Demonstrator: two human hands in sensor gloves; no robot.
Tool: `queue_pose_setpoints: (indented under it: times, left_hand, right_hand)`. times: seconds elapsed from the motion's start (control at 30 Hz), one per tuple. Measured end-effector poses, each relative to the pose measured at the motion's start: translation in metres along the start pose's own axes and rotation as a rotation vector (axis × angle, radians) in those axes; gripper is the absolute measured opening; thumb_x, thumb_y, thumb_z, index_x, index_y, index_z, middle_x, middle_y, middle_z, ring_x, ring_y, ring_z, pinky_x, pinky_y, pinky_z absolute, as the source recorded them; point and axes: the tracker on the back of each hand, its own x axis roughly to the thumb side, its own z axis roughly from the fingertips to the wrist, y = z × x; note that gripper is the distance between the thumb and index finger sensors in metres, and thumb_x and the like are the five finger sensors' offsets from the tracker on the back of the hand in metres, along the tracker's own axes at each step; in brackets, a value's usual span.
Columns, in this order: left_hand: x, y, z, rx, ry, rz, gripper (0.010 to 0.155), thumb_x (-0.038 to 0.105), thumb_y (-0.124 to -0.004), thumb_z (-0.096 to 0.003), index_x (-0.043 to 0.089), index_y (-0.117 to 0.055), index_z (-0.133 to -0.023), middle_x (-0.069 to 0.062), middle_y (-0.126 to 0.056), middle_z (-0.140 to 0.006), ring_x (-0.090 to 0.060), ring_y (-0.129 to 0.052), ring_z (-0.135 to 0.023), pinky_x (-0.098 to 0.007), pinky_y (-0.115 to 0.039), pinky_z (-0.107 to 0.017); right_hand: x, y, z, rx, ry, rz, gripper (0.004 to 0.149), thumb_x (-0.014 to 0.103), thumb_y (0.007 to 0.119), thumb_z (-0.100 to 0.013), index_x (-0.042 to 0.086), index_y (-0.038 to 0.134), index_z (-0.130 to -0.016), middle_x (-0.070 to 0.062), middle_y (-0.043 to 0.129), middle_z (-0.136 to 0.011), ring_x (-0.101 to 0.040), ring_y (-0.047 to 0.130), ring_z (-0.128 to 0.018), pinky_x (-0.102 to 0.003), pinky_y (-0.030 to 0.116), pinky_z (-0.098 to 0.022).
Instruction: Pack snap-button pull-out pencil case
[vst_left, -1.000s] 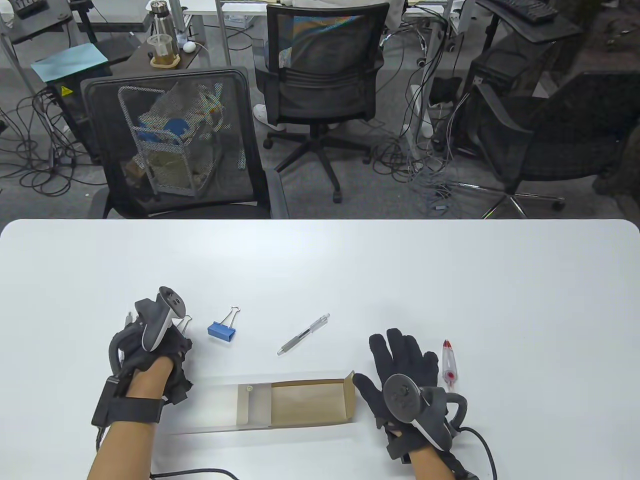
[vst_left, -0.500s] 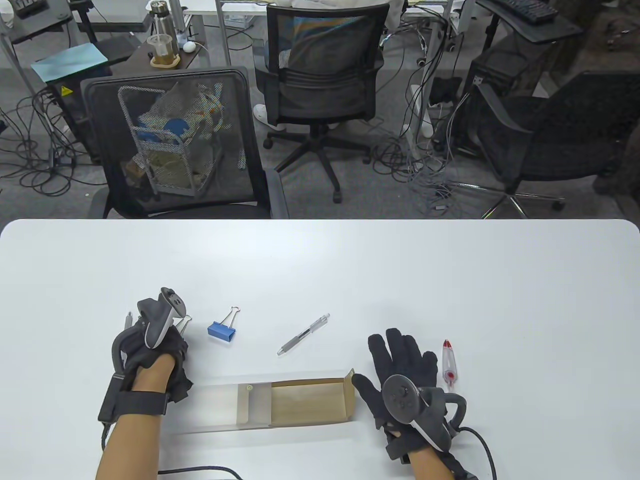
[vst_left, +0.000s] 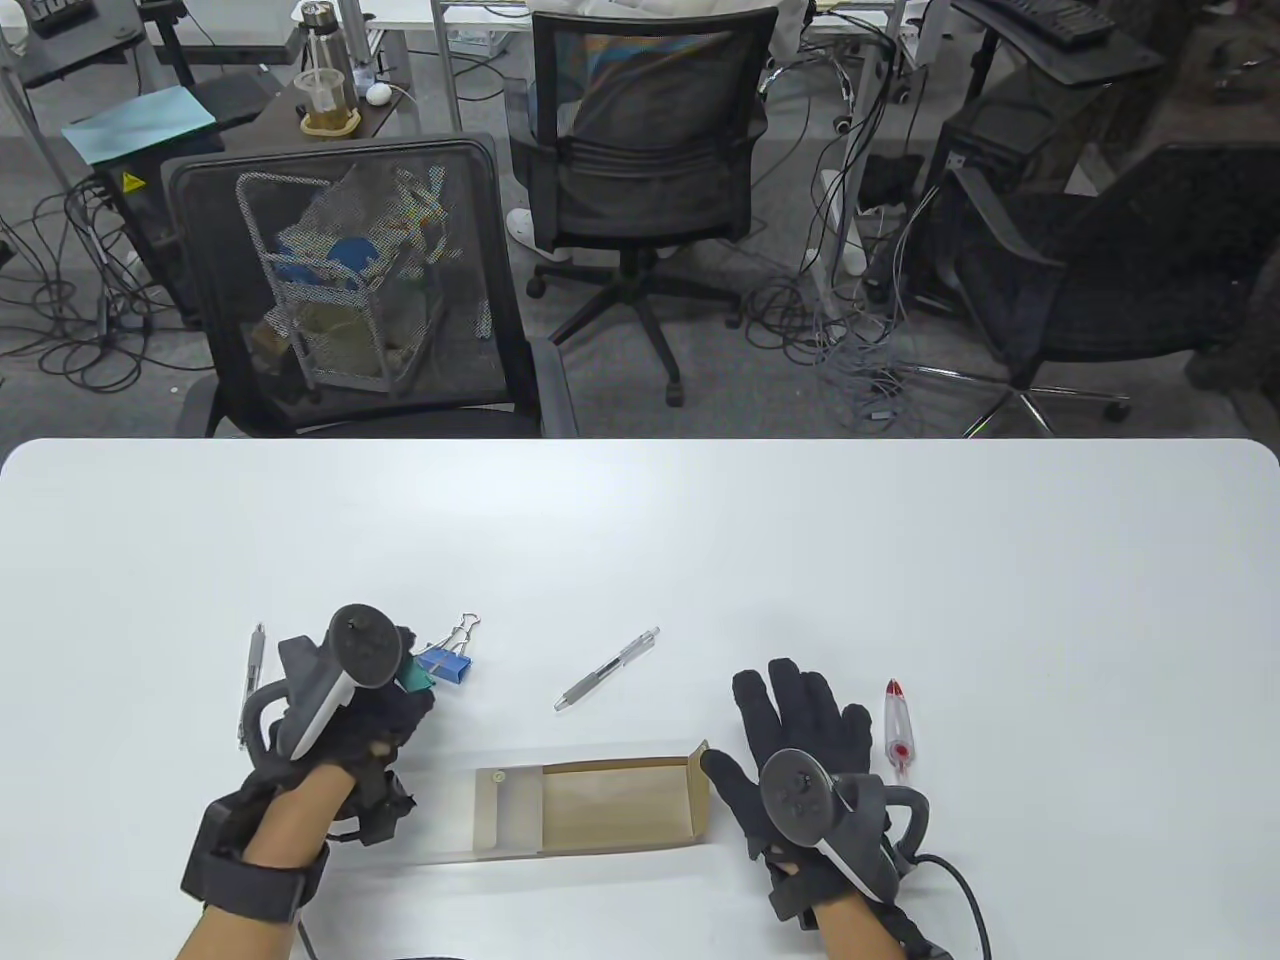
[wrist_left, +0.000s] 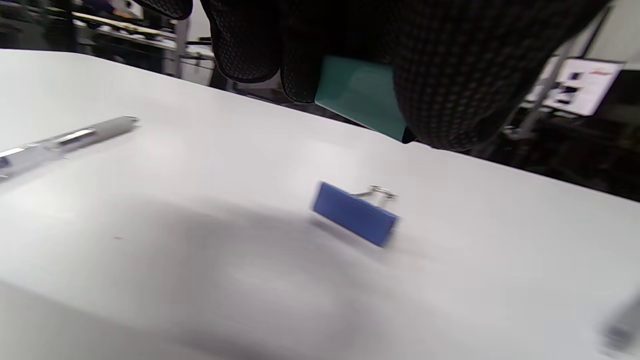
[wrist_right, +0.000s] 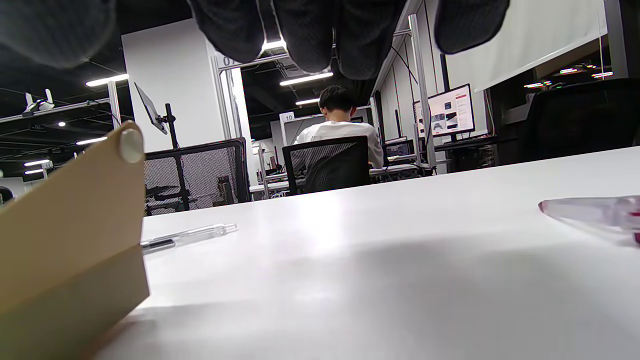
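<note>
Table: white rectangular table (vst_left: 640, 540) carrying all items; both hands enter from its near edge.

Pencil case: kraft-brown card drawer (vst_left: 615, 805) pulled part-way out of a clear plastic sleeve, snap button (vst_left: 497, 775) on the sleeve end; it lies between the two hands, its open flap end just beside the right thumb.

Right hand: gloved right hand (vst_left: 800, 740) lies flat on the table, fingers spread wide, holding nothing.

Left hand: gloved left hand (vst_left: 375, 710) is raised off the table, fingers closed around a teal binder clip (wrist_left: 362, 95); the wrist view shows the clip pinched between fingertips.

Pens: grey-and-clear retractable pen (vst_left: 607, 669) lies ahead of the case, between the hands; a second silver pen (vst_left: 250, 685) lies outboard of the left hand.

Correction pen: clear tube with red tip (vst_left: 897, 728) lies just outboard of the right fingers.

Blue clip: blue binder clip with wire handles (vst_left: 447, 660) lies just ahead of the left fingers.

Risk: in my judgement the drawer may slide or the flap fold when the clip is dropped in, since neither hand grips the case. The teal clip is held only at its edge and could slip, or knock the blue clip.

Change: half a second ago the left hand was low on the table over the silver pen and teal clip; it has since lifted and moved toward the case. Right hand and case are unchanged.
</note>
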Motion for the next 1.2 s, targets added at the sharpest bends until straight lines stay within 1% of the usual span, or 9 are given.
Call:
queue_pose_setpoints:
  times: [0.17,0.27,0.37,0.57,0.73,0.8,1.0,1.07,1.2]
  left_hand:
    - [0.042,-0.020,0.045,-0.034,-0.307,-0.064,0.076,0.052,-0.094,-0.0291,0.041,-0.070,-0.101,0.010,-0.072,-0.108,-0.025,-0.073,-0.105,-0.058,-0.050,-0.082]
    - [0.060,-0.040,0.067,-0.065,-0.414,-0.129,0.078,0.052,-0.094,-0.0278,0.042,-0.070,-0.101,0.011,-0.072,-0.108,-0.024,-0.073,-0.106,-0.058,-0.049,-0.083]
    - [0.068,-0.053,0.078,-0.055,-0.467,-0.187,0.077,0.052,-0.094,-0.0276,0.042,-0.070,-0.100,0.012,-0.073,-0.107,-0.023,-0.074,-0.106,-0.058,-0.050,-0.083]
    - [0.070,-0.056,0.084,-0.036,-0.489,-0.204,0.077,0.052,-0.094,-0.0275,0.042,-0.071,-0.100,0.012,-0.073,-0.107,-0.024,-0.074,-0.106,-0.058,-0.050,-0.083]
    - [0.065,-0.055,0.083,-0.042,-0.476,-0.198,0.077,0.052,-0.094,-0.0275,0.042,-0.070,-0.100,0.012,-0.073,-0.108,-0.023,-0.074,-0.106,-0.058,-0.050,-0.083]
    - [0.063,-0.055,0.082,-0.045,-0.470,-0.190,0.077,0.052,-0.094,-0.0275,0.042,-0.071,-0.100,0.012,-0.072,-0.108,-0.023,-0.073,-0.106,-0.058,-0.049,-0.083]
    - [0.058,-0.054,0.081,-0.044,-0.465,-0.178,0.077,0.052,-0.095,-0.0272,0.042,-0.071,-0.100,0.012,-0.073,-0.107,-0.023,-0.074,-0.105,-0.058,-0.050,-0.083]
    - [0.057,-0.054,0.082,-0.043,-0.463,-0.182,0.077,0.052,-0.095,-0.0273,0.042,-0.071,-0.100,0.012,-0.073,-0.107,-0.023,-0.074,-0.106,-0.058,-0.049,-0.083]
    - [0.057,-0.053,0.083,-0.034,-0.474,-0.179,0.077,0.051,-0.095,-0.0271,0.042,-0.071,-0.100,0.012,-0.073,-0.107,-0.023,-0.074,-0.106,-0.058,-0.049,-0.083]
  right_hand:
    - [0.000,0.001,0.000,0.009,0.002,0.008,0.078,0.078,0.061,-0.037,0.047,0.046,-0.107,0.007,0.050,-0.122,-0.025,0.057,-0.112,-0.063,0.049,-0.078]
    - [0.000,0.001,0.000,0.019,0.004,0.011,0.078,0.078,0.061,-0.037,0.047,0.046,-0.107,0.007,0.049,-0.123,-0.026,0.057,-0.112,-0.063,0.049,-0.078]
    - [0.000,0.001,0.000,0.026,0.008,0.014,0.077,0.077,0.062,-0.038,0.047,0.046,-0.107,0.008,0.050,-0.122,-0.025,0.056,-0.112,-0.063,0.049,-0.078]
    - [0.008,-0.013,0.000,0.022,-0.014,-0.055,0.073,0.072,0.067,-0.039,0.051,0.047,-0.105,0.016,0.051,-0.122,-0.020,0.053,-0.115,-0.063,0.044,-0.080]
    - [0.044,-0.029,0.001,-0.003,-0.066,-0.031,0.073,0.073,0.071,-0.036,0.055,0.050,-0.103,0.024,0.056,-0.120,-0.013,0.056,-0.115,-0.059,0.045,-0.084]
    - [0.063,-0.030,0.001,0.011,-0.149,-0.011,0.072,0.071,0.073,-0.036,0.054,0.051,-0.103,0.024,0.058,-0.119,-0.014,0.058,-0.114,-0.059,0.046,-0.084]
    - [0.122,-0.012,0.006,0.106,-0.349,0.144,0.069,0.068,0.079,-0.034,0.050,0.062,-0.099,0.022,0.071,-0.112,-0.011,0.072,-0.106,-0.055,0.055,-0.083]
    - [0.132,-0.001,0.009,0.110,-0.354,0.210,0.067,0.067,0.080,-0.033,0.050,0.066,-0.096,0.023,0.076,-0.108,-0.008,0.077,-0.102,-0.051,0.059,-0.082]
    - [0.136,0.012,0.011,0.129,-0.363,0.243,0.062,0.065,0.081,-0.032,0.048,0.073,-0.091,0.022,0.086,-0.098,-0.007,0.086,-0.091,-0.046,0.067,-0.078]
